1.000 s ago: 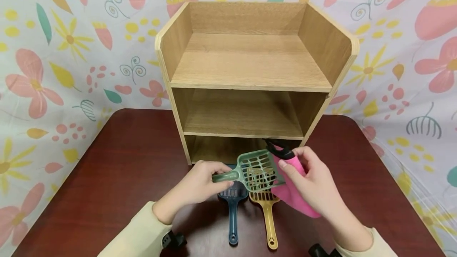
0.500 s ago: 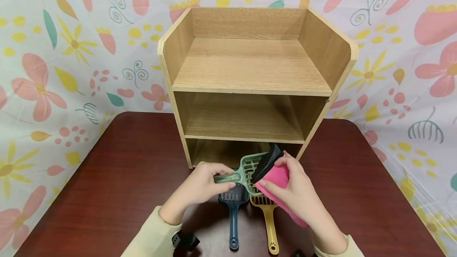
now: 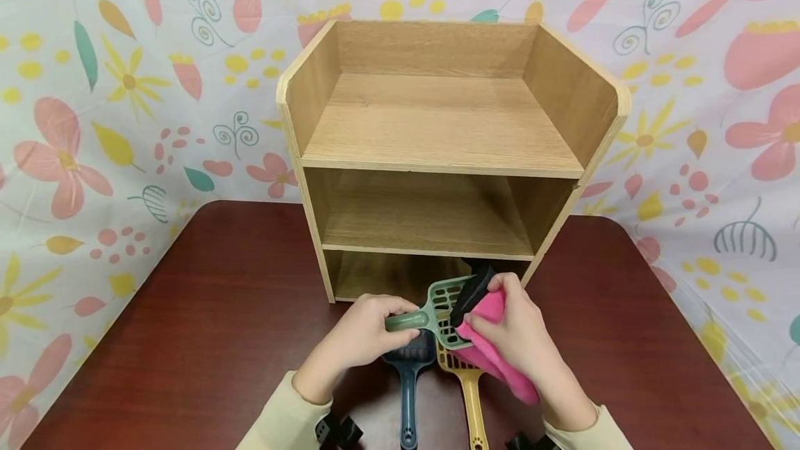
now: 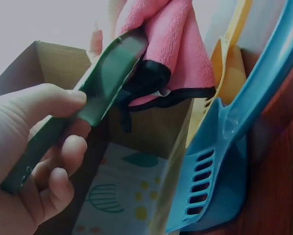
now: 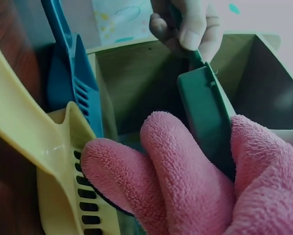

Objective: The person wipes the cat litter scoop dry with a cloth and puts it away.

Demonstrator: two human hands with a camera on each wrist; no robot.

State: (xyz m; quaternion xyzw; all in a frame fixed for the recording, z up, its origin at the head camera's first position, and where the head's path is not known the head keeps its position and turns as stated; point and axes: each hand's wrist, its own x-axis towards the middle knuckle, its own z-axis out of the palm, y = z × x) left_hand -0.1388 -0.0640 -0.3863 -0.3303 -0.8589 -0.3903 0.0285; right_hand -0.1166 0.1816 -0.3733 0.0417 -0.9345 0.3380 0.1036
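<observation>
My left hand (image 3: 369, 328) grips the handle of a green litter scoop (image 3: 409, 320), held sideways above the table. Its slotted head points right, towards my right hand (image 3: 521, 339). That hand pinches a pink cloth with black edging (image 3: 490, 360) and presses it over the right part of the scoop's head. Seen from the left wrist, the pink cloth (image 4: 185, 58) wraps over the far end of the green scoop (image 4: 112, 68). In the right wrist view, fluffy pink folds (image 5: 185, 171) cover the fingers beside the green scoop (image 5: 200, 103).
Beneath the hands, a blue litter scoop (image 3: 408, 394) and a yellow one (image 3: 473, 408) lie side by side on the dark red table (image 3: 156, 325), handles towards me. Behind them stands a wooden shelf unit (image 3: 444, 123) against a flower-patterned backdrop (image 3: 62, 158).
My right hand has brought the cloth leftward from the scoop's right edge onto its slotted head. My left hand, keeping its grip, has shifted slightly right with the scoop.
</observation>
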